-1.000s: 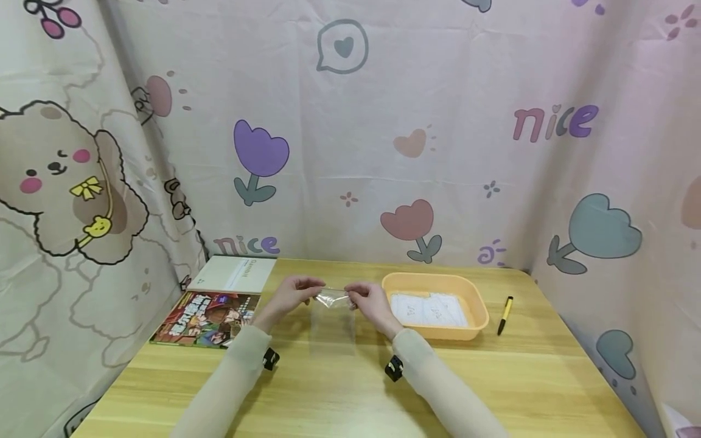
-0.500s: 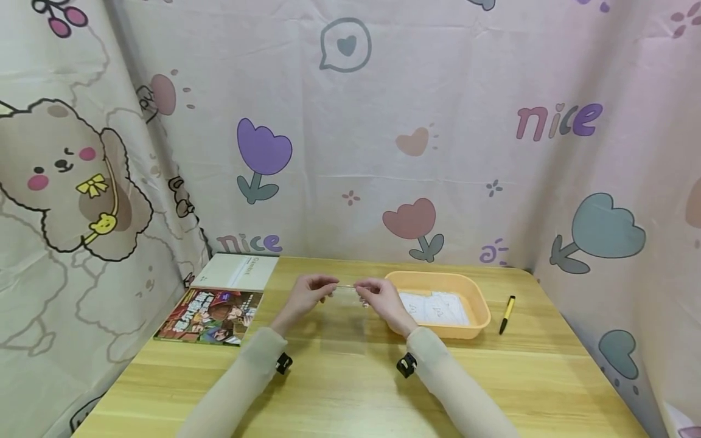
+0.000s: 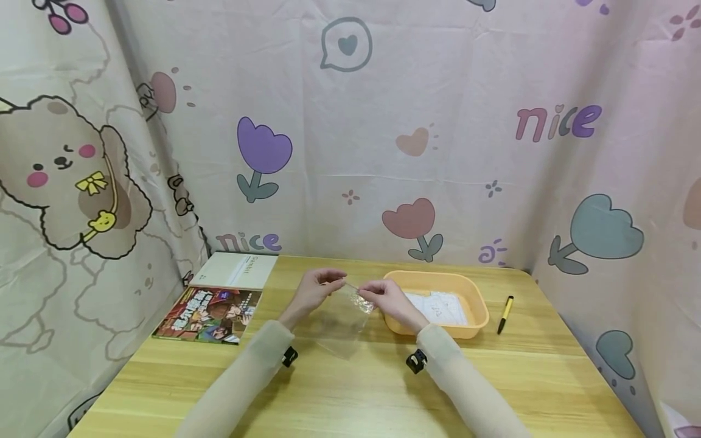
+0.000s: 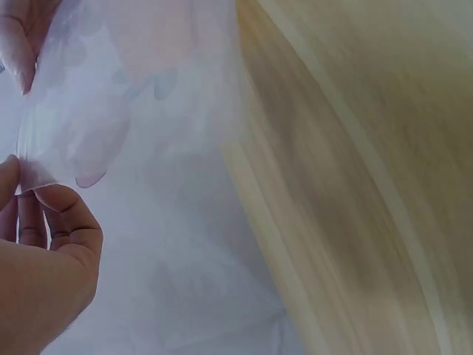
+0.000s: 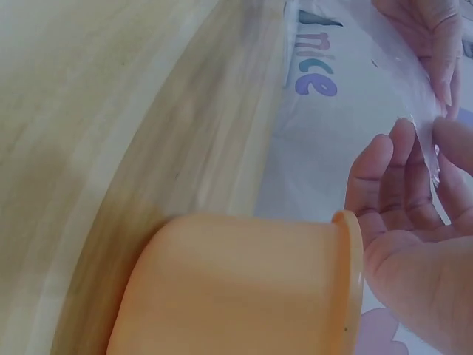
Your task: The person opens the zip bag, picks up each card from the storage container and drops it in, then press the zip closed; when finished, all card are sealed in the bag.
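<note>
Between the two hands hangs a clear plastic bag (image 3: 342, 325), see-through and held by its top edge above the table. My left hand (image 3: 317, 291) pinches one top corner between thumb and fingers. At the opposite corner, my right hand (image 3: 391, 301) pinches the edge, where the plastic is crinkled and shiny. The top edge slants down from left to right in the head view. In the left wrist view the bag (image 4: 148, 89) spreads as a thin film out from the left fingers. The right wrist view has the bag (image 5: 395, 52) running between both hands' fingertips.
A yellow-orange plastic basin (image 3: 476, 304) with white printed packets (image 3: 443, 309) inside stands right beside the right hand. Further right lies a yellow and black pen (image 3: 505, 314). A colourful comic book (image 3: 213, 316) and a pale book (image 3: 238, 271) lie at the left, before a patterned curtain (image 3: 339, 121).
The left hand has risen slightly, and the bag's top edge has gone from level to slanting. The bag's lower end has swung askew, with both hands still holding its top.
</note>
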### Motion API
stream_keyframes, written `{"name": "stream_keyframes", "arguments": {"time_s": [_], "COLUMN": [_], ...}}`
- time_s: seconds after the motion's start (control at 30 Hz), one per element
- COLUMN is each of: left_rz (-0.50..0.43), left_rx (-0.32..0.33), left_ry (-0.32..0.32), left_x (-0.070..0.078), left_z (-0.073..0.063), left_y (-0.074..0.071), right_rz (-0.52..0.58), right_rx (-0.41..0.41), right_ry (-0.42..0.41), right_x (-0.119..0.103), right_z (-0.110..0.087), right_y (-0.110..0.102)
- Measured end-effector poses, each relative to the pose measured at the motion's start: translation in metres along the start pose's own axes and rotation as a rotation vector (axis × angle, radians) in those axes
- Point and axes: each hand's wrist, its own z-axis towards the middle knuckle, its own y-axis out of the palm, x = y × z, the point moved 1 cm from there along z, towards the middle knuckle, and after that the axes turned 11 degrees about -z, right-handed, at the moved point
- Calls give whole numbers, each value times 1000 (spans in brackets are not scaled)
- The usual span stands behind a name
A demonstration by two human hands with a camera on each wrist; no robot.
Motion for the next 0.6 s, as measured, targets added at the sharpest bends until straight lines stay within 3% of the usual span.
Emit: {"name": "stream_keyframes", "arguments": {"time_s": [0.33,0.6], "left_rz": [29,39], "left_rx": [12,115], "left_ry": [77,128], "left_x": [1,0], "left_z": [1,-2], "left_y": [10,13], "right_rz": [-47,-53], "right_rx": [55,127], "right_ry": [42,75], "right_x": [1,1], "right_z": [-3,-4], "right_y": [-5,-4]}}
